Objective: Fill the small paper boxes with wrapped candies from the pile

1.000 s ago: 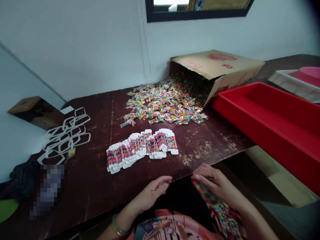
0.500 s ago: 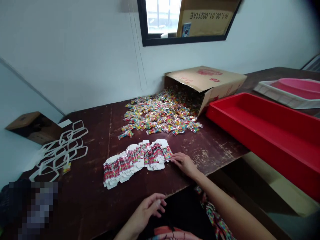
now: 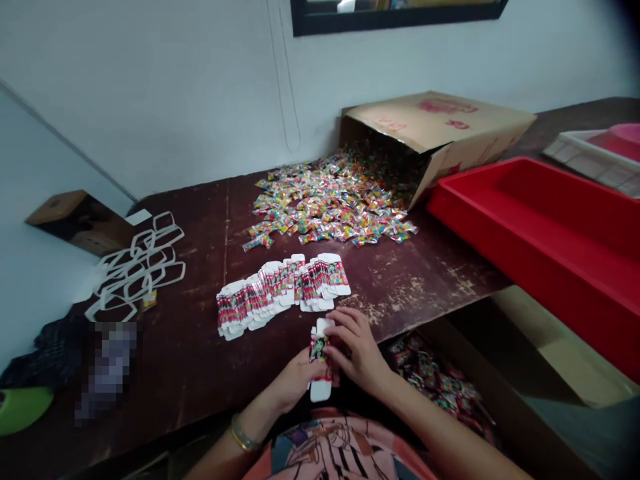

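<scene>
A small printed carton (image 3: pixel 320 350) with white end flaps is held over the table's front edge, close to my body. My left hand (image 3: pixel 295 380) grips its lower left side, the thumb lying across the printed face. On the upper right side are the bent fingers of my right hand (image 3: pixel 364 352), pinching near the top flap. Whether the carton is flat or opened out I cannot tell. Beyond my hands, a row of overlapping flat cartons (image 3: pixel 257 300) of the same print lies on the dark table (image 3: pixel 185 360).
Small clear packets of colourful candy (image 3: pixel 330 207) spill from a tipped cardboard box (image 3: pixel 450 123). A red tray (image 3: pixel 500 233) stands at the right. White loops (image 3: pixel 125 308) and a brown box (image 3: pixel 85 223) lie at the left. Below the table edge, a container holds several filled packs (image 3: pixel 440 380).
My right hand has drawn back from the row's right end to my body with a carton. My left hand has closed on that carton. The view has tilted down.
</scene>
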The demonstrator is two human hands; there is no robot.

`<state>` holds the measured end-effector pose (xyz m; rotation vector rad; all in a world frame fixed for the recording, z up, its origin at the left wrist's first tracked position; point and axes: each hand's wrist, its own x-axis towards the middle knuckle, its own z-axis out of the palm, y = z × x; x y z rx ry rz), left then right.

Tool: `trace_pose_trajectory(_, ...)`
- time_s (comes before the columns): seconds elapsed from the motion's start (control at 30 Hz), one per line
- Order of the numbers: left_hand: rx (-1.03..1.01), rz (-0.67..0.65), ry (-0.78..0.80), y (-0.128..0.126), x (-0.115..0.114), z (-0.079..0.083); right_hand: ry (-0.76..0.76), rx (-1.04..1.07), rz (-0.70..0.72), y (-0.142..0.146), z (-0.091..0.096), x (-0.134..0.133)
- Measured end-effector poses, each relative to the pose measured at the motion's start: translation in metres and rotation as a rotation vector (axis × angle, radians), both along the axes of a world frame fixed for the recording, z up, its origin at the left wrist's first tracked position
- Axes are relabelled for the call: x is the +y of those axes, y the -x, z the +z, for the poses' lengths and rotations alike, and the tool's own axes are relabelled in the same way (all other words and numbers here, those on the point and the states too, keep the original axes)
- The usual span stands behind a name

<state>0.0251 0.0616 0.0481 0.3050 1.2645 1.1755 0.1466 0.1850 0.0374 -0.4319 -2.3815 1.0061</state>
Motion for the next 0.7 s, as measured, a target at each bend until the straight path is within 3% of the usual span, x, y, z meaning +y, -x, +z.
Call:
trace_pose_trajectory(0.13, -0.011, -0.032, 0.071, -0.004, -0.007, 0.0, 0.268, -0.174, 0.259, 0.005, 0.017, 0.004)
trace_pose_trajectory(0.27, -0.073, -0.242, -0.049, -0.005, -0.009, 0.002, 0.471, -0.2, 0.596, 0.004, 0.04, 0.02)
trace_pose_trajectory(0.33, 0.062, -0.214, -0.084, -0.006, -0.008, 0.0, 0.548, -0.154, 0.658, 0.002, 0.047, 0.028)
trace_pose_trajectory(0.47, 0.394, 0.043, -0.006, -0.01, -0.003, -0.015, 0.676, -0.078, 0.383, -0.002, 0.035, 0.019)
trace_pose_trajectory(0.6, 0.489, 0.072, -0.041, -0.011, -0.004, -0.02, 0.87, 0.058, 0.085, -0.007, 0.006, -0.007)
trace_pose_trajectory(0.7, 0.575, 0.064, -0.091, -0.011, -0.008, -0.012, 1.15, 0.097, 0.009, -0.014, -0.007, -0.015)
